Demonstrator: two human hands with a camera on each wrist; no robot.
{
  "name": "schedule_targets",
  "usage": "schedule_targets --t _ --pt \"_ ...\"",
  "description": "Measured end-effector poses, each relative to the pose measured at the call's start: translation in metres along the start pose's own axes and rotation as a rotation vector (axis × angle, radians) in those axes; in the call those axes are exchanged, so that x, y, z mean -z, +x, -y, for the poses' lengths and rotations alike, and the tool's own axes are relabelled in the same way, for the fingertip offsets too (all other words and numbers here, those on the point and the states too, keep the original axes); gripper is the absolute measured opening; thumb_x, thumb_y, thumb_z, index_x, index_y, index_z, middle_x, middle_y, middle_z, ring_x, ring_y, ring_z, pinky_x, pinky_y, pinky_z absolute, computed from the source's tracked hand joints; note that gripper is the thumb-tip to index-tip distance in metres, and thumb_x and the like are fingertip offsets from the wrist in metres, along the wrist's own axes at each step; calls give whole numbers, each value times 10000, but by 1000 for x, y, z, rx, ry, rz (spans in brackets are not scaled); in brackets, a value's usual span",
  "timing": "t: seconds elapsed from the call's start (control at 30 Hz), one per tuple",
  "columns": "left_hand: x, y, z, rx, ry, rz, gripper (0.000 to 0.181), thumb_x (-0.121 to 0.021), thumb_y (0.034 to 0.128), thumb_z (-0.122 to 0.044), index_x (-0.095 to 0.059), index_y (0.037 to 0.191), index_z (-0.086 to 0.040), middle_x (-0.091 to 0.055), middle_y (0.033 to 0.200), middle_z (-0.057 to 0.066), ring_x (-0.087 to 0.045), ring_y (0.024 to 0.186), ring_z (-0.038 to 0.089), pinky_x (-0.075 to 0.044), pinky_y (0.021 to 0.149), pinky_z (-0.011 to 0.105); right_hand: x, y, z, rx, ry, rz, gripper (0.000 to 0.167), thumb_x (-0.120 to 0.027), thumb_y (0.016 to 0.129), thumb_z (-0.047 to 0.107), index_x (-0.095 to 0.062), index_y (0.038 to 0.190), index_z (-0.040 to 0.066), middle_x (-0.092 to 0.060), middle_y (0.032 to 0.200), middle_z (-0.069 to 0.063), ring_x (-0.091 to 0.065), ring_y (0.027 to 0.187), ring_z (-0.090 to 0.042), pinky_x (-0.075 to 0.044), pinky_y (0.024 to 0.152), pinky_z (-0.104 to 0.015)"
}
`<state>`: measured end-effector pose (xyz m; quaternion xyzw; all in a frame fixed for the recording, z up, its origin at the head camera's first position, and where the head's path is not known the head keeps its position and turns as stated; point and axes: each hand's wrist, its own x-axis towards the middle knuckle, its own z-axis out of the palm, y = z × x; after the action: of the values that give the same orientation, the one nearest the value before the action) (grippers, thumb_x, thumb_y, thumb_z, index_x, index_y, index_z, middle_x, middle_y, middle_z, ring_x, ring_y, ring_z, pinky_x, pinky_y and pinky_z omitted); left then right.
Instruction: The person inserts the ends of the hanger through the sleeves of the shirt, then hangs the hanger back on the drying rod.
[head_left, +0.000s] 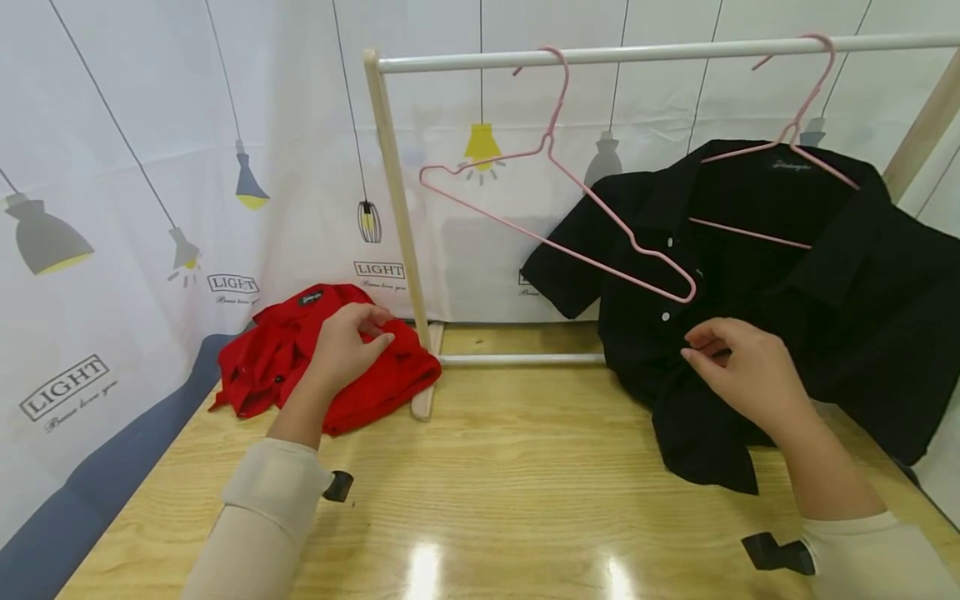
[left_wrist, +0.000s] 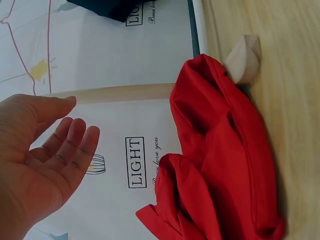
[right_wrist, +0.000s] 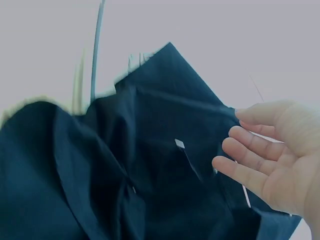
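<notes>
My left hand [head_left: 348, 343] hovers by a crumpled red shirt [head_left: 386, 379] lying on the table's left side. In the left wrist view that hand's fingers are loosely bent and hold nothing, apart from the red shirt [left_wrist: 235, 165]. A black short-sleeved shirt [head_left: 885, 283] hangs on a pink hanger [head_left: 806, 104] at the right, its front open. In front of it is my right hand [head_left: 750, 371], fingers relaxed; whether the fingertips touch the cloth cannot be told. Another pink hanger [head_left: 550, 137] hangs bare and slanted on the rail, its lower corner overlapping the black shirt.
A white rail [head_left: 465, 61] on wooden posts [head_left: 397, 192] forms the rack, with a lower white bar [head_left: 525, 359] near the tabletop. Behind it hangs a white curtain [head_left: 300, 125] with lamp prints. The wooden table [head_left: 487, 483] spreads in front.
</notes>
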<state>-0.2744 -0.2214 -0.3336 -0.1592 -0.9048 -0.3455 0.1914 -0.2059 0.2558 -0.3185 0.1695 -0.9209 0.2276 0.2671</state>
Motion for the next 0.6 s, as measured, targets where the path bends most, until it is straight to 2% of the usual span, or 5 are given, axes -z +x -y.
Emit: schedule_targets --t 0.17,0.37,0.6 --pt "6 -20 5 -28 14 -15 244 -721 852 -25 -656 1084 11 -624 1036 160 -639 884 296 -535 818 458 -21 -3 21 65 58 17 148 -751 828 14 -674 955 8 -652 909 -109 -632 773 -236 -561 692 -438" --pt "14 -40 10 -5 52 -13 271 -724 850 -19 -664 1113 -2 -613 1069 154 -631 916 296 -555 802 454 -43 -2 42 136 107 42 162 -757 812 -7 -676 949 23 -646 914 -85 -623 777 -198 -569 685 -405" --pt "27 -61 19 13 121 -10 267 -739 832 -17 -683 1093 -6 -608 1066 176 -619 921 320 -540 811 486 -70 0 64 156 186 132 165 -747 828 7 -685 976 43 -641 926 -62 -626 800 -189 -563 710 -380"
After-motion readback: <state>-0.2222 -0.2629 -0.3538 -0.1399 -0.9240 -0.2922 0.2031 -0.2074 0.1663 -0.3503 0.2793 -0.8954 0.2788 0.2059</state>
